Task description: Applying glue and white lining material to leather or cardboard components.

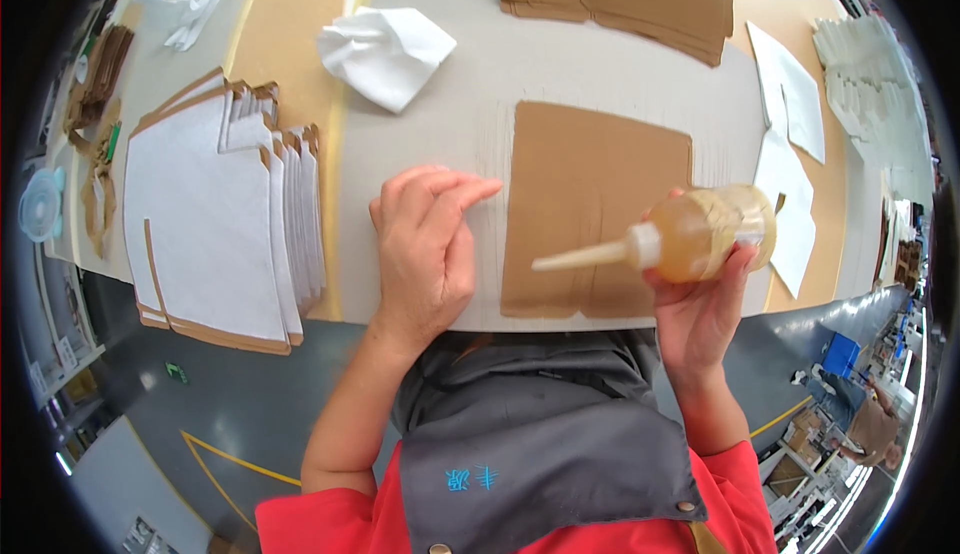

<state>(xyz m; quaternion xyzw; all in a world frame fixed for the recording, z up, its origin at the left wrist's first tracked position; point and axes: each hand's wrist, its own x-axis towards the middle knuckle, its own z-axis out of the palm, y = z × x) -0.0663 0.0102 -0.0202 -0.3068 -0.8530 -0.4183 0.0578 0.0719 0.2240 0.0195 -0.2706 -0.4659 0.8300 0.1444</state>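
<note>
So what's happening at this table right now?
A person sits at a worktable. The right hand holds a squeeze bottle of amber liquid, its nozzle over a flat brown cardboard piece. The left hand rests flat on the grey mat beside that piece. A stack of white-faced blanks lies to the left and a crumpled white cloth farther back.

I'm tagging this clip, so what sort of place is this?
Likely a packaging workshop or factory floor: a stack of flat box blanks on the worktable, a glue bottle in the right hand, yellow floor lines.

Cardboard sheet (pixel 590 204) partly behind glue bottle (pixel 700 236)
</note>
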